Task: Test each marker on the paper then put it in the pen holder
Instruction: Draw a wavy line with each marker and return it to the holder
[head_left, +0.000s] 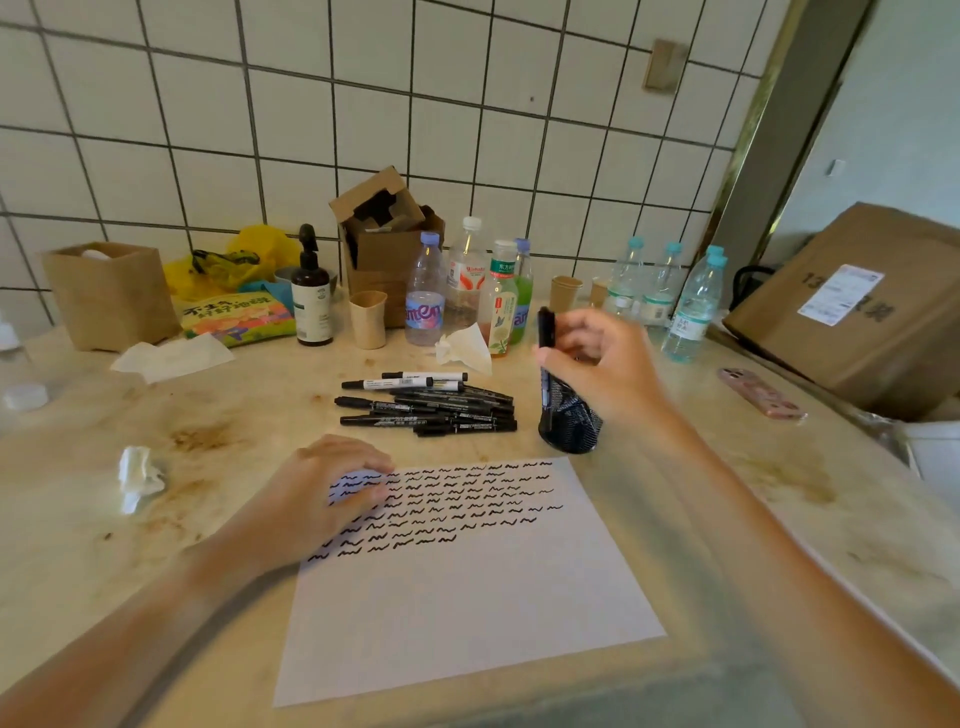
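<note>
A white sheet of paper (467, 597) lies on the counter in front of me, its upper part filled with rows of black squiggles. My left hand (332, 488) rests flat on the paper's upper left corner, fingers curled, holding nothing. My right hand (597, 358) grips a black marker (545, 332) upright, its lower end inside the black mesh pen holder (569, 421) just beyond the paper's top right corner. A pile of several black markers (431, 405) lies left of the holder.
Behind the markers stand plastic bottles (426, 296), paper cups (369, 319), a pump bottle (310, 291), a cardboard box (387, 244) and a snack bag (234, 314). Crumpled tissues (137, 475) lie at left. A pink phone (761, 392) and a large carton (852, 306) are at right.
</note>
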